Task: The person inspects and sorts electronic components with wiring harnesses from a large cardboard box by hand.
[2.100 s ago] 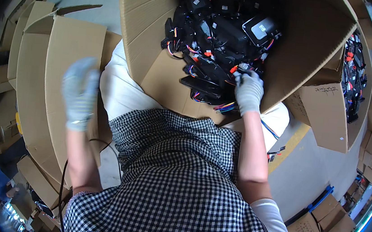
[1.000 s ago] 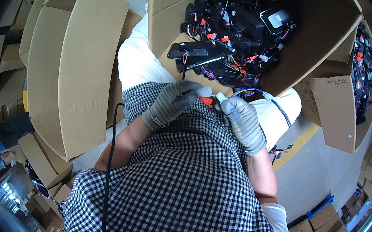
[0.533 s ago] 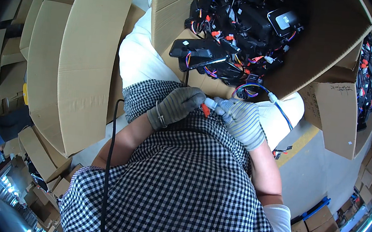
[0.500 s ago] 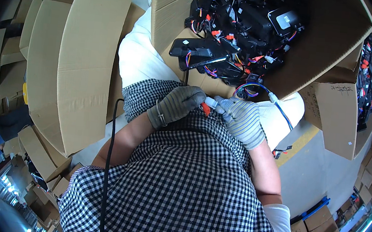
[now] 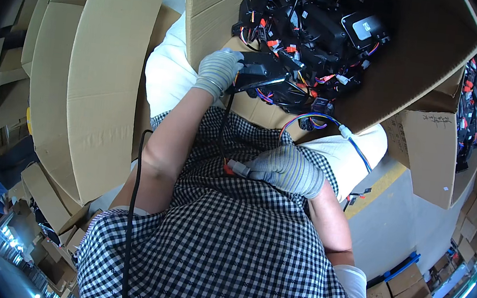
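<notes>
Against the checked fabric at the person's lap, the right hand (image 5: 288,169) in its grey knit glove is curled shut around a small white plastic connector with an orange tip (image 5: 235,167), pinching it between thumb and fingers. From that plug a thin black cable (image 5: 223,125) runs up to the black rectangular plastic module (image 5: 261,69), which the gloved left hand (image 5: 218,72) grips closed at its near end, at the mouth of the large open brown cardboard box (image 5: 212,12). The module rests on the edge of a heap of similar black modules with coloured wire looms (image 5: 315,29) filling that box. It looks rigid and fairly light, best held by its body, as it is now; the cable is limp and likely to snag on neighbouring wires, so the plug housing is the safer hold, not the wire. A blue and purple wire bundle (image 5: 334,124) trails over the box edge beside the right hand. Flattened cardboard sheets (image 5: 99,88) stand well to the left.
</notes>
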### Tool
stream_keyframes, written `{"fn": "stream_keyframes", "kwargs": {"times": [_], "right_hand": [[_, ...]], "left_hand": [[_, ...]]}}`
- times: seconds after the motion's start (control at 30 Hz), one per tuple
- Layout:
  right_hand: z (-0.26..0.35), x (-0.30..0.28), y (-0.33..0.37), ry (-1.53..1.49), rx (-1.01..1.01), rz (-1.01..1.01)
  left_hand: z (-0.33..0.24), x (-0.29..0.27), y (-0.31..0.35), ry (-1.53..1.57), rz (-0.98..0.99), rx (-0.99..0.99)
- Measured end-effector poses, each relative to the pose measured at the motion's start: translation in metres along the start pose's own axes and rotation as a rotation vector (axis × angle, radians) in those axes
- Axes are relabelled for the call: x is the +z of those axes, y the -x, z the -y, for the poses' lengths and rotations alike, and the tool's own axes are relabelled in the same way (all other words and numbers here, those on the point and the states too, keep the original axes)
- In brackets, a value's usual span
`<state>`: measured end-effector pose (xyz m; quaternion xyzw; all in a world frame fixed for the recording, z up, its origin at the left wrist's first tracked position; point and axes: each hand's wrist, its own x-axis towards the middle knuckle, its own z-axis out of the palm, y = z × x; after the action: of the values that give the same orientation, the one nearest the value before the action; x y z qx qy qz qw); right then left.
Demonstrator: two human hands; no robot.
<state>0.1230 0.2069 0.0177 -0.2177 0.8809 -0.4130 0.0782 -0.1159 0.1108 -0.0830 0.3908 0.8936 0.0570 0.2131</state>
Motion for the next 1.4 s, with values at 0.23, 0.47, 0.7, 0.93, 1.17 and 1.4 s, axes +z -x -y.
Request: {"fn": "stream_keyframes", "kwargs": {"times": [0.23,0.47,0.7,0.93,1.17,1.4], "right_hand": [[0.006,0.013,0.008,-0.504,0.071,-0.123],[0.015,0.008,0.007,-0.548,0.123,-0.061],[0.021,0.007,0.007,-0.516,0.203,-0.02],[0.008,0.009,-0.003,-0.66,0.17,-0.224],[-0.133,0.013,0.005,-0.756,1.282,-0.822],[-0.189,0.016,-0.016,-1.666,0.918,-1.468]], "left_hand": [[0.022,-0.004,0.046,1.727,-0.104,-0.03],[0.009,-0.011,0.092,2.218,0.049,0.119],[0.009,-0.003,0.102,2.102,-0.045,0.123],[0.01,0.0,0.164,0.95,-0.079,0.411],[-0.014,-0.056,0.2,0.813,0.171,0.117],[-0.021,-0.05,0.194,1.194,0.094,0.107]]}}
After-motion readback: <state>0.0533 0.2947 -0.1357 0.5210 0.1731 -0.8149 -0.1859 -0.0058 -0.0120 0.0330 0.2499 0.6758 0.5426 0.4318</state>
